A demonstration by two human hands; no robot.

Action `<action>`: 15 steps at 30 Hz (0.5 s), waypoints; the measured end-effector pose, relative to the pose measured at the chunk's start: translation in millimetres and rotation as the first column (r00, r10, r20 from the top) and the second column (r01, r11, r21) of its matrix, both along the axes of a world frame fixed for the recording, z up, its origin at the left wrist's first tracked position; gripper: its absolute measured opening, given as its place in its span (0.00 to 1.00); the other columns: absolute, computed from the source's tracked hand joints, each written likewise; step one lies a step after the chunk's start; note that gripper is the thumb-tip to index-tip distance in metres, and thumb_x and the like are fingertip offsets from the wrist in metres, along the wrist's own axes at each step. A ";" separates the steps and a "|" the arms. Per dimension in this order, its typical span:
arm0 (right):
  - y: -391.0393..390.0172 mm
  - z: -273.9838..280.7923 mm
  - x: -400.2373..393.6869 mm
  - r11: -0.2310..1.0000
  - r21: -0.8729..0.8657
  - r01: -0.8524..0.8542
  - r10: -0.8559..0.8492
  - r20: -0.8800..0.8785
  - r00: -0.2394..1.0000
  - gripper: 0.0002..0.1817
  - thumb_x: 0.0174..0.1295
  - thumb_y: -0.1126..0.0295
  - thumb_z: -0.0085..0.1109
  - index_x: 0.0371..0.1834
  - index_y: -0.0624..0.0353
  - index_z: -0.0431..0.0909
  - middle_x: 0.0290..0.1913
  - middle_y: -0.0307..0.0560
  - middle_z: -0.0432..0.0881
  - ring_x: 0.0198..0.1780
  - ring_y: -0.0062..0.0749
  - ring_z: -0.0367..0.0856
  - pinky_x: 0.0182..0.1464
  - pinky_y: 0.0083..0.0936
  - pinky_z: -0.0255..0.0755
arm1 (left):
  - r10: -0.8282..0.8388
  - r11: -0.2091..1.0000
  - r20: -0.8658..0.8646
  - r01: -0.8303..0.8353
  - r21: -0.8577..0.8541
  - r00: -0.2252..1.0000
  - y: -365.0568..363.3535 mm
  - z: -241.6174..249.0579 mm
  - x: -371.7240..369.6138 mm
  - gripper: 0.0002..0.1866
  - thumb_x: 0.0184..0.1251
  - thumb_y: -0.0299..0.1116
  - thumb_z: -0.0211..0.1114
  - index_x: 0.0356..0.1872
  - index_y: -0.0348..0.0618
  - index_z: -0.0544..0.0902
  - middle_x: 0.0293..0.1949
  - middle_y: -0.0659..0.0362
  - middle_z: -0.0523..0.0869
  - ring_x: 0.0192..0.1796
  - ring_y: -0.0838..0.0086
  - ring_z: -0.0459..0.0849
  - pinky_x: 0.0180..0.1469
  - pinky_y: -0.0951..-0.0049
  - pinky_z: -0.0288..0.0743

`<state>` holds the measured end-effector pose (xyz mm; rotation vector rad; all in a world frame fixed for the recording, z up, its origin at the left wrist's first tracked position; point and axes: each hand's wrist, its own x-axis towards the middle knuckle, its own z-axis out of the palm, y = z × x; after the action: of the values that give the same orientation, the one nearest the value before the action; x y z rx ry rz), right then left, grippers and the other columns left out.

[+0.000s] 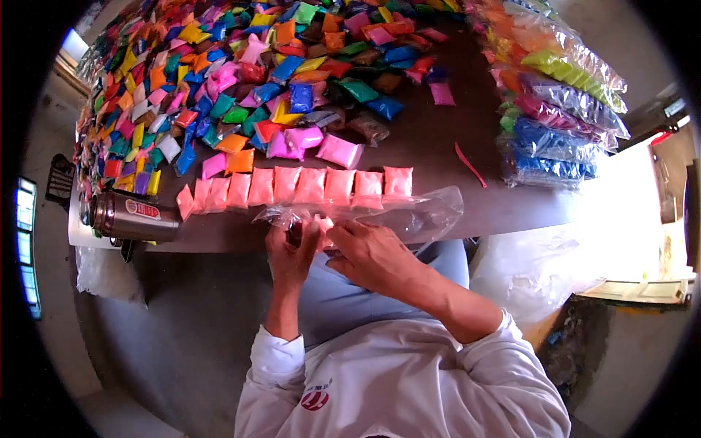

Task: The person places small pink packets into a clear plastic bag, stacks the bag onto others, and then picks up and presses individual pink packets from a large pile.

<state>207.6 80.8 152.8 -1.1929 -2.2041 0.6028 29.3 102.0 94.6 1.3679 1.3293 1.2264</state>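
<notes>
Close to the table's front edge, my left hand (293, 252) and my right hand (372, 252) meet with bent fingers around a small salmon-pink packet (323, 232). My left hand's fingers are closed on the packet's left side, and my right fingers press at its right. A clear plastic bag (427, 215) lies across the edge just beyond my hands, its crumpled left part touching them. Behind the bag, several salmon-pink packets (281, 185) form a side-by-side row.
A heap of multicoloured packets (219, 80) covers the table's (467, 87) left and back. Filled clear bags (562, 135) are stacked at the right. A thin red strip (469, 165) lies before them. A metal flask (139, 217) lies at the front left.
</notes>
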 end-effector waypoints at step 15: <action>88.8 6.5 145.7 0.989 0.080 0.125 -0.135 0.134 0.982 0.17 0.49 0.70 0.69 0.43 0.62 0.82 0.38 0.52 0.83 0.39 0.39 0.84 0.42 0.30 0.78 | 0.012 0.992 -0.034 -0.008 0.125 0.999 1.5 -18.1 -8.7 0.14 0.63 0.40 0.68 0.34 0.39 0.80 0.27 0.63 0.79 0.28 0.83 0.75 0.29 0.79 0.67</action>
<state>353.3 169.6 159.3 -1.3655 -2.2204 0.3943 20.6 103.6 76.5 1.4780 1.3031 1.3172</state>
